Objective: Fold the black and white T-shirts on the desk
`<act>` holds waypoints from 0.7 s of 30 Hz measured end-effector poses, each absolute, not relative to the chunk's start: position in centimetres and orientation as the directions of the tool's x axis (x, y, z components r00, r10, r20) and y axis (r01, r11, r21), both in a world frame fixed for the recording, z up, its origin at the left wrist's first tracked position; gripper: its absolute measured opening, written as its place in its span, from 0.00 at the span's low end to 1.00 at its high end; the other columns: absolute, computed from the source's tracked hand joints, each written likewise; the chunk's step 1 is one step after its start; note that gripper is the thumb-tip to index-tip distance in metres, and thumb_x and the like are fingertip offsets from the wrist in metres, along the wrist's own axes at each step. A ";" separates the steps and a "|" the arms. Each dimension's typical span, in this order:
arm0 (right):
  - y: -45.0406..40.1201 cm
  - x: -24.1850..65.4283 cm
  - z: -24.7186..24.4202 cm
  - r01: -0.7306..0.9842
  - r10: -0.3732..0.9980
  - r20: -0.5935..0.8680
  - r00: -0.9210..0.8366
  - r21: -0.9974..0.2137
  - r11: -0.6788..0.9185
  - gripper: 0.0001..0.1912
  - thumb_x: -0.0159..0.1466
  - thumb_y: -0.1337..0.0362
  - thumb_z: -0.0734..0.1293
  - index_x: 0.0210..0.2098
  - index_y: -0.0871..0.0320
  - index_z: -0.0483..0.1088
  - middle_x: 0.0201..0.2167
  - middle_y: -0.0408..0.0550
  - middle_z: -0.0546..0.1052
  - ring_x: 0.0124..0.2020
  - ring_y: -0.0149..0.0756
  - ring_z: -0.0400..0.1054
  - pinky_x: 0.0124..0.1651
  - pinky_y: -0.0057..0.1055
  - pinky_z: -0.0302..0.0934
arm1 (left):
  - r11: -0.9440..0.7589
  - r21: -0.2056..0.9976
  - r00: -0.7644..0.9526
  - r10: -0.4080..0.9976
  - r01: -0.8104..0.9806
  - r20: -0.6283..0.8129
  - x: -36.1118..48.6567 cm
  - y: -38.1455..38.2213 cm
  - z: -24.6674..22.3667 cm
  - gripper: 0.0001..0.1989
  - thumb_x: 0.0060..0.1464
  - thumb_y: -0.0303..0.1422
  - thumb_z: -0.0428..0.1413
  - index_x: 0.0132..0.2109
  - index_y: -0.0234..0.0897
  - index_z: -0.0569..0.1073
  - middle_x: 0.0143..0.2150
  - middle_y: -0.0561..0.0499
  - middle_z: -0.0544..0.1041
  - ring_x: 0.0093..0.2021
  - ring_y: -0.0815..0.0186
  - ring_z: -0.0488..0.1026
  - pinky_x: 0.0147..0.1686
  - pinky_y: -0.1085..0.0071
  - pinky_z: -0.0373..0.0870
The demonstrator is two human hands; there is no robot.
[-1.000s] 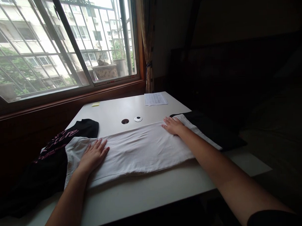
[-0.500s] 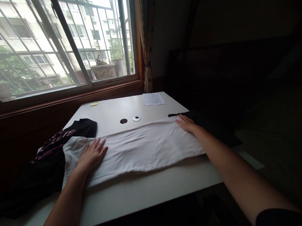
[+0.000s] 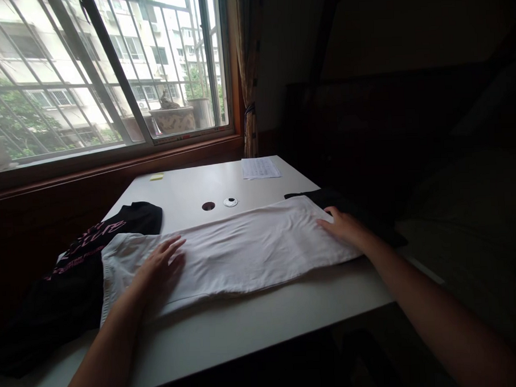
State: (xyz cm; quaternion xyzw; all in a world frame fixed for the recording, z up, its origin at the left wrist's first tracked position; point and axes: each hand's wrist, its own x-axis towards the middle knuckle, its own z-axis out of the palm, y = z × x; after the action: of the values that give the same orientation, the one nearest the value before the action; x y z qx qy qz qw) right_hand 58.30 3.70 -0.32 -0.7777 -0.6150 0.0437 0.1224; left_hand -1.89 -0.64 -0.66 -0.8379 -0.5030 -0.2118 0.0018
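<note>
A pair of white pants [image 3: 247, 248], folded lengthwise, lies across the white table. Its elastic waistband end is at the left and the leg ends are at the right. Over the waist part, my left hand [image 3: 162, 263] is slightly raised with its fingers stretched out. My right hand [image 3: 342, 227] rests at the right end of the pants, fingers apart, with the thumb side up. Whether its fingertips press on the cloth or hover just above it is hard to tell.
To the left is a black garment [image 3: 85, 252] with pink lettering. Dark cloth [image 3: 357, 212] lies at the right edge. Papers [image 3: 260, 167], a yellow note [image 3: 156, 177], a round hole [image 3: 208, 206] and its white cover [image 3: 230, 202] are farther back on the table [image 3: 255, 325].
My left hand has lifted a little off the pants. My right hand has shifted right and toward me, from the far corner to the middle of the right end.
</note>
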 end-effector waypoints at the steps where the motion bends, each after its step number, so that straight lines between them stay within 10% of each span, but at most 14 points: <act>1: 3.1 58.6 -0.4 0.939 0.971 0.054 0.231 -0.273 -0.209 0.39 0.64 0.41 0.63 0.67 0.59 0.61 0.54 0.65 0.76 0.52 0.60 0.74 0.50 0.47 0.67 | -0.569 0.251 0.458 0.801 0.783 0.385 -1.1 -1.1 0.1 0.21 0.68 0.43 0.49 0.62 0.42 0.72 0.65 0.42 0.72 0.62 0.55 0.72 0.62 0.56 0.69; 10: 1.4 60.9 0.8 0.867 0.964 0.171 0.202 -0.489 -0.095 0.27 0.64 0.53 0.66 0.61 0.53 0.66 0.54 0.56 0.78 0.51 0.50 0.75 0.51 0.39 0.68 | -0.814 0.216 0.793 0.578 0.540 0.194 5.3 -7.3 3.0 0.31 0.62 0.45 0.59 0.70 0.51 0.64 0.67 0.46 0.70 0.68 0.53 0.66 0.65 0.54 0.67; 21: 1.8 60.7 0.0 0.983 0.981 0.181 0.064 -0.181 -0.031 0.23 0.69 0.54 0.60 0.62 0.51 0.68 0.56 0.54 0.77 0.51 0.52 0.74 0.49 0.39 0.66 | -0.760 -0.045 0.752 0.630 0.649 0.196 3.2 -9.6 -0.8 0.31 0.68 0.43 0.52 0.74 0.54 0.52 0.75 0.51 0.56 0.73 0.53 0.55 0.71 0.48 0.52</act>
State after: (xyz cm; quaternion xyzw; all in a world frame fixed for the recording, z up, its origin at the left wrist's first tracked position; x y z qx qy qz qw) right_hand 60.74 1.82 0.01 -0.7179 -0.6841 -0.0031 0.1291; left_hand 3.25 -9.65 -0.83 -0.9342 -0.3422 -0.0847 0.0549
